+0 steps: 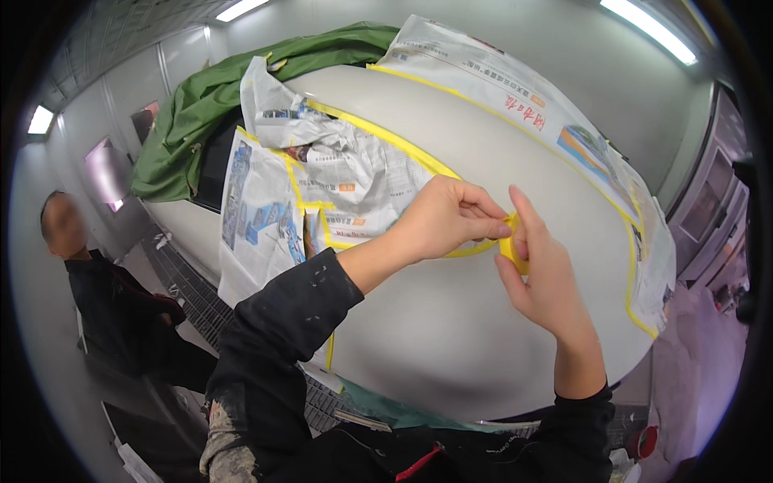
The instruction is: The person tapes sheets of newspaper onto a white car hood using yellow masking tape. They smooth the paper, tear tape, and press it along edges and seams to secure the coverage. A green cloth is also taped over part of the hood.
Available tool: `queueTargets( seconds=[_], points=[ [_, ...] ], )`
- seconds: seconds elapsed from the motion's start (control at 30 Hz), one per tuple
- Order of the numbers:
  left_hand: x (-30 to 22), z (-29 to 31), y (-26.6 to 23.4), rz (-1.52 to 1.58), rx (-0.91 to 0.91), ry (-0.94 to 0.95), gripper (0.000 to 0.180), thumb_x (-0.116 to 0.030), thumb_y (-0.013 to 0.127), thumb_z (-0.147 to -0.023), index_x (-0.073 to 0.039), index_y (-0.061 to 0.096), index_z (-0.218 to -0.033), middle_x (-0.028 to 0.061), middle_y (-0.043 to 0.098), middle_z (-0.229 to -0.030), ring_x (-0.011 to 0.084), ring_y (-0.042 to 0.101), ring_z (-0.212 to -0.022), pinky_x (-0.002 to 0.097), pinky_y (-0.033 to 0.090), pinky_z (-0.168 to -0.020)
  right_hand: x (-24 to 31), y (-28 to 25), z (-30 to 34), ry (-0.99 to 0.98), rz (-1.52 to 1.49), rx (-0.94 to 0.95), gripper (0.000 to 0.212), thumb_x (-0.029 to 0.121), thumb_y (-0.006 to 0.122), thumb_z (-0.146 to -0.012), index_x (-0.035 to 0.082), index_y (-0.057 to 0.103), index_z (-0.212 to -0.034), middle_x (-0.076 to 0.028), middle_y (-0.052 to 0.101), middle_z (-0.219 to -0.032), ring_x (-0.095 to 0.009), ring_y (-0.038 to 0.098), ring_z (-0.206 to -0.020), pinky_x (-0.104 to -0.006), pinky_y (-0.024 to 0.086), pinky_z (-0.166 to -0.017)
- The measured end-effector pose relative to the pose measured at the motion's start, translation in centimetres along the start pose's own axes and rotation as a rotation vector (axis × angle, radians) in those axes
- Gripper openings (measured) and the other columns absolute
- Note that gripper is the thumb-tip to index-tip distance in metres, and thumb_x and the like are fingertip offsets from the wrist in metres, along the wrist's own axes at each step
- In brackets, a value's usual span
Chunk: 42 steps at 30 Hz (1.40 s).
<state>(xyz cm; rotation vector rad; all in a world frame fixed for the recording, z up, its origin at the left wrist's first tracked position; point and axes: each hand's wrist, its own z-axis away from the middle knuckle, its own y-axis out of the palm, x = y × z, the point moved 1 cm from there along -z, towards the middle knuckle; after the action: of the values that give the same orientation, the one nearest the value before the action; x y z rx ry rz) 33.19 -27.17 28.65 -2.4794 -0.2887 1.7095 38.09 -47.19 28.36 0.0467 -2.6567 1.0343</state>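
Above the pale grey car panel, my two hands meet around a roll of yellow masking tape. My right hand grips the roll between thumb and fingers. The fingertips of my left hand pinch at the roll's edge, where the end of the tape seems to be; the exact grip is partly hidden. Crumpled newspaper covers the window area just beyond my left hand. Yellow tape strips run along the paper's edges, one reaching toward my hands.
More newspaper is taped along the far side of the car. A green cover drapes over the back left part. A person in dark clothes stands at the left on grated floor. A red round object lies low at the right.
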Motion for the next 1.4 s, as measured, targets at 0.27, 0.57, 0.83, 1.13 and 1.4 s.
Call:
queueTargets(
  seconds=[0.27, 0.57, 0.83, 1.13, 1.4],
  points=[
    [-4.7, -9.6, -2.5, -0.324, -0.242, 0.403, 0.014, -0.012, 0.074, -0.096, 0.002, 0.075, -0.096, 0.0031, 0.075, -0.087, 0.0056, 0.065, -0.079, 0.0221, 0.051, -0.074, -9.9, -1.8, -6.4, 0.364, -0.268, -0.165, 0.029, 0.004, 0.071, -0.089, 0.001, 0.065, -0.117, 0.000, 0.048, -0.070, -0.013, 0.041, -0.060, -0.0300, 0.039, -0.058],
    [-1.8, -35.7, -16.8, -0.335, -0.539, 0.067, 0.031, -0.026, 0.069, -0.097, 0.004, 0.073, -0.106, 0.0076, 0.071, -0.088, 0.0160, 0.064, -0.074, 0.0309, 0.052, -0.070, -6.6, -4.7, -7.2, -0.225, 0.488, -0.507, 0.010, 0.010, 0.081, -0.084, 0.008, 0.072, -0.088, -0.004, 0.048, -0.056, -0.023, 0.049, -0.045, -0.0360, 0.035, -0.045],
    [1.9, -41.8, -38.6, -1.018, -0.490, -0.406, 0.061, -0.047, 0.072, -0.091, 0.004, 0.068, -0.124, 0.0207, 0.072, -0.108, 0.0359, 0.074, -0.091, 0.0468, 0.059, -0.071, -12.4, -2.4, -3.8, 0.014, 0.171, -0.484, 0.011, 0.000, 0.076, -0.080, 0.005, 0.073, -0.089, -0.005, 0.057, -0.059, -0.019, 0.051, -0.045, -0.0303, 0.038, -0.044],
    [2.8, -42.2, -38.6, -1.611, -0.284, -0.414, 0.079, -0.058, 0.078, -0.082, 0.007, 0.067, -0.126, 0.0243, 0.072, -0.113, 0.0371, 0.073, -0.098, 0.0441, 0.059, -0.081, -16.6, -3.2, -0.8, -0.017, 0.163, -0.369, 0.015, 0.015, 0.074, -0.085, 0.005, 0.075, -0.096, -0.007, 0.062, -0.069, -0.018, 0.056, -0.055, -0.0304, 0.038, -0.052],
    [2.3, -40.7, -39.3, -1.639, -0.869, -0.381, 0.111, -0.061, 0.078, -0.082, 0.004, 0.028, -0.156, 0.0245, 0.066, -0.130, 0.0378, 0.066, -0.120, 0.0439, 0.054, -0.098, -17.6, -3.6, 4.5, 0.222, 0.092, -0.600, 0.032, 0.034, 0.074, -0.093, 0.009, 0.062, -0.077, -0.004, 0.053, -0.060, -0.017, 0.051, -0.053, -0.0302, 0.035, -0.056]
  ],
)
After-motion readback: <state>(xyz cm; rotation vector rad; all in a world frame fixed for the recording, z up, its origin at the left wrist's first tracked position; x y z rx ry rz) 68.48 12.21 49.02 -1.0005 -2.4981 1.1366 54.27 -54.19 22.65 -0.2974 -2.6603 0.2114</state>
